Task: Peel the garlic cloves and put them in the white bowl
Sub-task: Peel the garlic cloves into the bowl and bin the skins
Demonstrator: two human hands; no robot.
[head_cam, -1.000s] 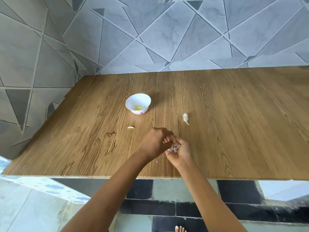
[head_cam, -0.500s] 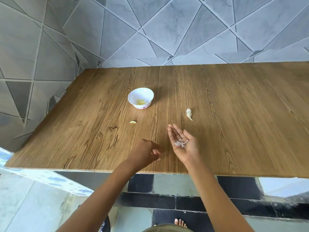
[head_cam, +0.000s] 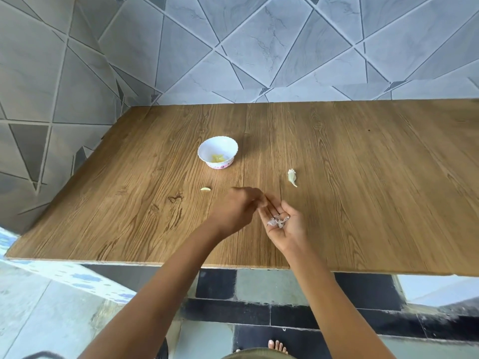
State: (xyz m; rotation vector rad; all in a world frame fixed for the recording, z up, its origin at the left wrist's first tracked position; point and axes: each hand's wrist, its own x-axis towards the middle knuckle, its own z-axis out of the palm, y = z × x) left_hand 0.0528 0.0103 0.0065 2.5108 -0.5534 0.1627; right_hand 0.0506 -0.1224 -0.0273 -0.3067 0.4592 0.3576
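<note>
The white bowl [head_cam: 210, 147] stands on the wooden table [head_cam: 363, 177] with pale peeled garlic [head_cam: 218, 158] inside. One peeled clove [head_cam: 205, 189] lies on the wood in front of the bowl. An unpeeled clove [head_cam: 292, 177] lies to the right. My right hand [head_cam: 285, 226] is held palm up over the table, fingers straight, with loose garlic skins [head_cam: 277, 221] lying in the palm. My left hand [head_cam: 237, 209] is blurred, its fingers curled and its fingertips at my right hand's fingers. Anything pinched in it is hidden.
Grey tiled walls [head_cam: 259, 47] close the table at the back and left. The table's front edge [head_cam: 181, 263] runs just below my wrists. Below it are a tiled floor and a bare foot [head_cam: 277, 347].
My hands parted and the right opened palm up with the skins. My left hand dipped to the table, then swung right to the right hand's fingertips.
</note>
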